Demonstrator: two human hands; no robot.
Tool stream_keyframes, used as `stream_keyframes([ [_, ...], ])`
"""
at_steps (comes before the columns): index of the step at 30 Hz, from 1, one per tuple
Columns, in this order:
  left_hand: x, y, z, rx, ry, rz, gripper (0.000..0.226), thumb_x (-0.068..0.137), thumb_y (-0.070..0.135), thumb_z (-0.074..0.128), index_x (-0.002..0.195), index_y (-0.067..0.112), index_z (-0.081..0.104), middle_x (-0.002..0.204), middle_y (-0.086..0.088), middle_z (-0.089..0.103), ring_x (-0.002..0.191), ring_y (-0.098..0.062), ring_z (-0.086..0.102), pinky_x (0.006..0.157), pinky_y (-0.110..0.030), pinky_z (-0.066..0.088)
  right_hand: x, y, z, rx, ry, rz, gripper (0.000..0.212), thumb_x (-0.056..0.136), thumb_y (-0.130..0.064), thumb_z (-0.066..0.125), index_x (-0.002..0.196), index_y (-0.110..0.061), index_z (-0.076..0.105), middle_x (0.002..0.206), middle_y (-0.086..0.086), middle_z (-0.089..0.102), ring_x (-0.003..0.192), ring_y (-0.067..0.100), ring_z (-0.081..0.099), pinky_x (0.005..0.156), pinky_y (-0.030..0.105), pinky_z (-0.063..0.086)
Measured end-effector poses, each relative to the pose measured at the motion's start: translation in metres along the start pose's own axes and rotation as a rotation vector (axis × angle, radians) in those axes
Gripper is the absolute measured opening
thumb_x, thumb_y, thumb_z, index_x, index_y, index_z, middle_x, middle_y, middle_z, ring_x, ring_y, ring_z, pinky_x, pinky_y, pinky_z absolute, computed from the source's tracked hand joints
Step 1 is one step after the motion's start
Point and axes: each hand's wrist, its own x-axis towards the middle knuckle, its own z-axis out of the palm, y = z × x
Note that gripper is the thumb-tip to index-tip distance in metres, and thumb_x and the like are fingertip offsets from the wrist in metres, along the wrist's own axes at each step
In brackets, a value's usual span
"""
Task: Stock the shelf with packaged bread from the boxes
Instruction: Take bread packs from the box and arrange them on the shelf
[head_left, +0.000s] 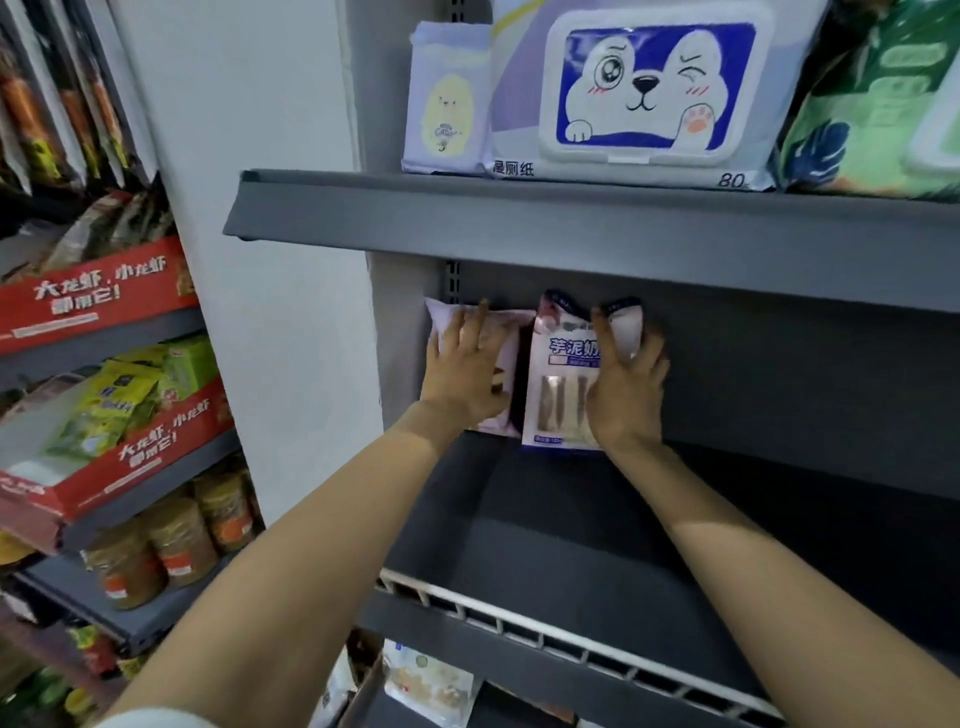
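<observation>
Upright, the bread pack (563, 384) stands long axis vertical — right hand (626, 387) pinching it, left hand (462, 364) spread flat.

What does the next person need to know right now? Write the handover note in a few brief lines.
Left hand: rests flat, fingers straight, on the pale bread packet lying at the back left of the grey shelf.
Right hand: fingers curled round the right edge of the upright bread packet with the clear window, standing just right of the first.
Done: two packets at the shelf's back left corner, the second not yet released.
Left: the shelf to the right and in front of them is bare and needs filling. No boxes are in view, so I cannot tell how much stock remains.
</observation>
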Motion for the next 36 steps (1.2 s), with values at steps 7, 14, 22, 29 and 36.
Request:
stream_keyframes([
  [7, 0.008, -0.005, 0.005, 0.090, -0.091, 0.038, 0.093, 0.080, 0.037, 0.066, 0.150, 0.037, 0.004, 0.158, -0.002, -0.002, 0.146, -0.031, -0.005, 0.113, -0.062, 0.010, 0.020, -0.006, 0.004, -0.449, -0.041, -0.332, 0.089, 0.085, -0.047, 0.060, 0.150, -0.033, 0.001, 0.154, 0.012, 0.015, 0.146, 0.031, 0.005, 0.110, 0.064, -0.004],
  [14, 0.011, -0.014, 0.004, 0.024, -0.078, 0.083, 0.091, 0.081, 0.035, 0.066, 0.150, 0.036, 0.007, 0.159, 0.001, 0.002, 0.147, -0.029, -0.003, 0.115, -0.058, 0.016, 0.062, -0.011, -0.001, -0.059, -0.266, -0.259, 0.056, 0.083, -0.019, 0.068, 0.131, -0.031, 0.042, 0.135, 0.004, 0.051, 0.127, 0.029, 0.044, 0.101, 0.051, 0.041],
  [22, 0.013, -0.021, 0.002, -0.013, -0.100, 0.111, 0.091, 0.080, 0.032, 0.068, 0.150, 0.033, 0.010, 0.159, 0.001, 0.004, 0.147, -0.028, 0.000, 0.116, -0.053, 0.020, 0.045, -0.015, 0.007, -0.251, -0.384, -0.269, 0.080, 0.089, -0.043, 0.056, 0.150, -0.034, 0.005, 0.148, 0.003, 0.029, 0.140, 0.025, 0.021, 0.111, 0.062, 0.018],
  [29, 0.012, -0.017, 0.000, -0.043, -0.036, 0.114, 0.084, 0.080, 0.023, 0.068, 0.148, 0.031, 0.020, 0.157, -0.004, 0.012, 0.144, -0.027, 0.015, 0.115, -0.042, 0.027, 0.035, -0.025, -0.002, -0.432, -0.287, -0.309, 0.090, 0.083, -0.057, 0.055, 0.150, -0.030, 0.001, 0.148, 0.005, 0.021, 0.143, 0.027, 0.012, 0.109, 0.067, -0.003],
  [36, -0.009, -0.011, -0.019, -0.148, -0.022, -0.018, 0.053, 0.090, 0.016, 0.054, 0.141, 0.022, 0.039, 0.141, -0.003, 0.045, 0.121, -0.028, 0.051, 0.096, -0.039, 0.047, 0.012, -0.032, -0.018, -0.256, -0.169, -0.366, 0.076, 0.089, -0.032, 0.059, 0.150, -0.022, 0.015, 0.150, 0.004, 0.023, 0.140, 0.024, 0.019, 0.118, 0.044, 0.005],
])
